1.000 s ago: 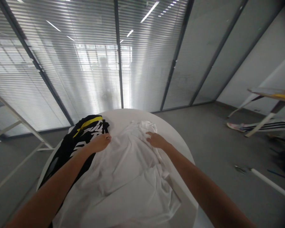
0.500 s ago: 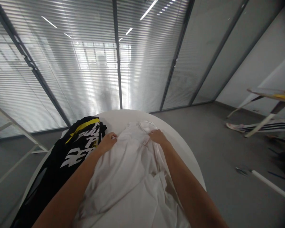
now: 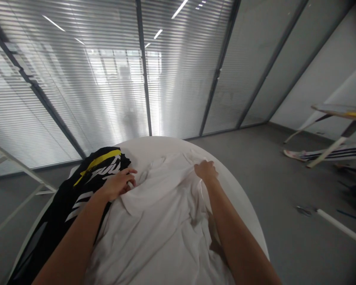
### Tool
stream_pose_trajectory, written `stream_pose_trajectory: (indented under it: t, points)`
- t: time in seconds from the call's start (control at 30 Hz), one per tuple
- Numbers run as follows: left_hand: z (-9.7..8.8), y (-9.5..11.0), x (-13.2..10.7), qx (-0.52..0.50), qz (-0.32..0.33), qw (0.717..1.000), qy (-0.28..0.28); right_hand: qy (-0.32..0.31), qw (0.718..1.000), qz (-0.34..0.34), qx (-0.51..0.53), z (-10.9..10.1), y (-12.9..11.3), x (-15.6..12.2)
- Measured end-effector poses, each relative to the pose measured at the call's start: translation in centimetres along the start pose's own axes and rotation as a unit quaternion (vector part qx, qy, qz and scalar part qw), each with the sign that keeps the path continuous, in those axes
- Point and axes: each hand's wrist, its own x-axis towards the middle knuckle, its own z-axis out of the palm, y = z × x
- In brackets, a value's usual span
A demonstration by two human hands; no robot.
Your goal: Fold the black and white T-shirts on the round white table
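Note:
A wrinkled white garment (image 3: pixel 163 209), its exact kind hard to make out, lies spread over the round white table (image 3: pixel 139 152). At its left edge my left hand (image 3: pixel 120 185) rests with fingers apart, partly over the black garment. My right hand (image 3: pixel 207 171) is closed on the white cloth at its upper right edge, and its fingertips are mostly hidden. Along the table's left side lies a black garment (image 3: pixel 56 209) with white lettering and a yellow stripe, partly covered by my left forearm.
Past the table stands a glass partition with blinds (image 3: pixel 178 79). A white metal frame (image 3: pixel 20 166) is at the left. On the right are another table (image 3: pixel 341 113), striped cloth (image 3: pixel 338 154) near the floor and a white pole (image 3: pixel 341 227).
My left hand has moved left and nearer to me, its fingers spreading. My right hand has shifted slightly right. The white garment's upper part is wider and smoother.

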Motion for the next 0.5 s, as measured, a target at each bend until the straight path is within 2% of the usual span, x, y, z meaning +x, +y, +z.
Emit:
stream_pose_trajectory:
  t: [0.07,0.13,0.3,0.37,0.4,0.47,0.5]
  points:
    - [1.2,-0.7,1.1,0.106,-0.032,0.992,0.056,0.027,0.999,0.034,0.006,0.1,-0.2,-0.4]
    - [2.4,-1.3,2.0,0.204,-0.018,0.976,0.073,0.066,0.997,0.027,0.012,0.4,-0.8,-1.0]
    - [4.4,-2.0,2.4,0.395,0.071,0.910,0.103,0.152,0.983,-0.097,-0.028,2.0,-3.7,-3.3]
    - [4.8,-2.1,2.5,0.412,0.091,0.897,0.130,0.143,0.977,-0.151,-0.052,2.7,-4.6,-4.1]
    - [4.8,-2.0,2.5,0.401,0.096,0.900,0.142,0.128,0.973,-0.181,-0.061,3.1,-4.8,-4.4]
    - [4.3,-1.8,2.8,0.350,0.100,0.916,0.170,0.083,0.969,-0.221,-0.074,3.6,-4.9,-4.6]
    - [3.8,-1.6,2.9,0.306,0.103,0.926,0.195,0.055,0.971,-0.220,-0.076,3.8,-4.8,-4.5]
